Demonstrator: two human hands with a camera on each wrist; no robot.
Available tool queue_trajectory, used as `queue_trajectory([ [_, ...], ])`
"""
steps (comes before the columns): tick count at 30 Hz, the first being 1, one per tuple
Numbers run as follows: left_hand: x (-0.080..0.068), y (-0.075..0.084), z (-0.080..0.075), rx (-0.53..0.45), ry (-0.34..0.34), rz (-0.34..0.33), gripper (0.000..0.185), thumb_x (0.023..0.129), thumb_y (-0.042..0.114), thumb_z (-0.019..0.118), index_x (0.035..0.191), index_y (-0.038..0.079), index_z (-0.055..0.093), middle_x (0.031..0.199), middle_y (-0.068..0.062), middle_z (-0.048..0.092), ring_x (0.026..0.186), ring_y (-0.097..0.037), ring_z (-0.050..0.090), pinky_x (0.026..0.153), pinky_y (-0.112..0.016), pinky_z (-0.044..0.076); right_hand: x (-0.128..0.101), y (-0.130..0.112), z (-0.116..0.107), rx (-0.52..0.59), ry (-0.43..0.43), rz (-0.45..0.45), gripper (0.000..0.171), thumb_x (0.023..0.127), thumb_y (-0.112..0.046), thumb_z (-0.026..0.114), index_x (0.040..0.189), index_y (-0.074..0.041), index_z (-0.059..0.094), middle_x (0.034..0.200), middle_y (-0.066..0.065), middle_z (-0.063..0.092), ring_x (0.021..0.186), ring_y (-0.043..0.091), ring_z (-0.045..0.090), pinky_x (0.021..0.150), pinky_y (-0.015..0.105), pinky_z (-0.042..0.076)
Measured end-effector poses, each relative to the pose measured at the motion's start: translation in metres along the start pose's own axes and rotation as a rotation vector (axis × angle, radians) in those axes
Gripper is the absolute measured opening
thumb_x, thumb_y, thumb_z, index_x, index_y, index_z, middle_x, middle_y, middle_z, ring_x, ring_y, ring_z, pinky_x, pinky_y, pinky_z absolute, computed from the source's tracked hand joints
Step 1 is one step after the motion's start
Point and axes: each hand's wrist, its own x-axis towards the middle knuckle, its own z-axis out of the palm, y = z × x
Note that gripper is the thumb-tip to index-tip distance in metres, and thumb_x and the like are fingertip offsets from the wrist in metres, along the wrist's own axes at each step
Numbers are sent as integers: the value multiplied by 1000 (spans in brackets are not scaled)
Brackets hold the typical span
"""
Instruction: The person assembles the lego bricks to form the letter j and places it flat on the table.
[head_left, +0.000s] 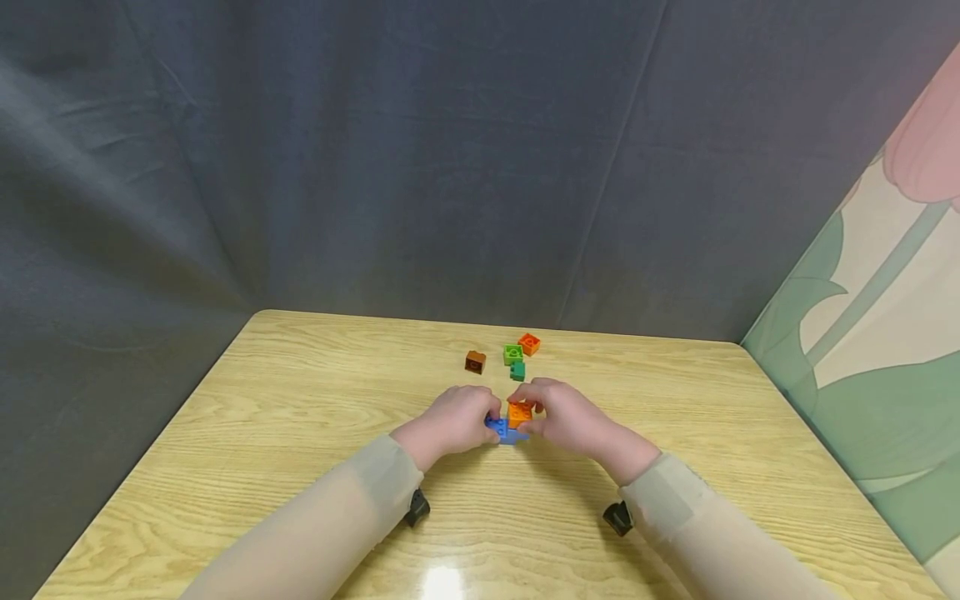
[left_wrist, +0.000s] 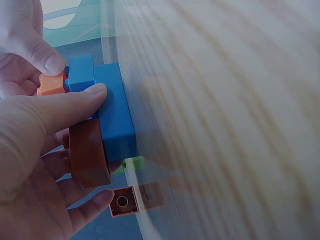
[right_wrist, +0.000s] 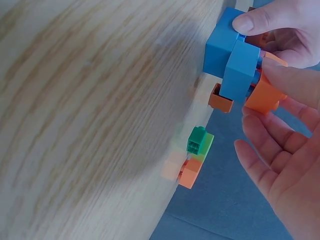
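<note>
Blue brick stack (head_left: 504, 429) sits mid-bench between both hands, an orange brick (head_left: 519, 412) on top of it. Left hand (head_left: 453, 421) grips the stack from its side: in the left wrist view the thumb lies across the blue bricks (left_wrist: 116, 112), fingers curled under a brown brick (left_wrist: 89, 155) fixed to them. Right hand (head_left: 570, 417) pinches the orange brick (right_wrist: 264, 95), thumb on one side; its other fingers (right_wrist: 260, 160) hang loosely spread below. From the head view most of the stack is hidden behind knuckles, so brick count is unclear. Behind the hands, loose on the bench (head_left: 300, 400): brown brick (head_left: 475, 362), lime brick (head_left: 513, 354), dark green brick (head_left: 517, 372), another orange brick (head_left: 528, 343), all near the far edge. Wide bare wood left and right. Both wrist views show the bench surface blurred.
</note>
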Motion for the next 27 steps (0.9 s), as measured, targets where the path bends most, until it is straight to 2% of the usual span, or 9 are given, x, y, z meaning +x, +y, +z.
queue_trajectory([
  [17,-1,-1,-1,4,14,18,17,73,31,74,79,18,63,71,10,50,63,-11,46,61,-28,35,-3,1,3,-44,47,-33,39,69,-14,77,104,-19,62,88,-9,52,80,17,51,69,25,43],
  [27,-1,-2,1,1,16,21,18,74,30,73,80,18,63,71,9,49,62,-11,46,60,-28,35,-3,0,3,-40,33,-40,38,70,-14,77,105,-16,62,90,-8,53,82,18,52,71,26,43],
])
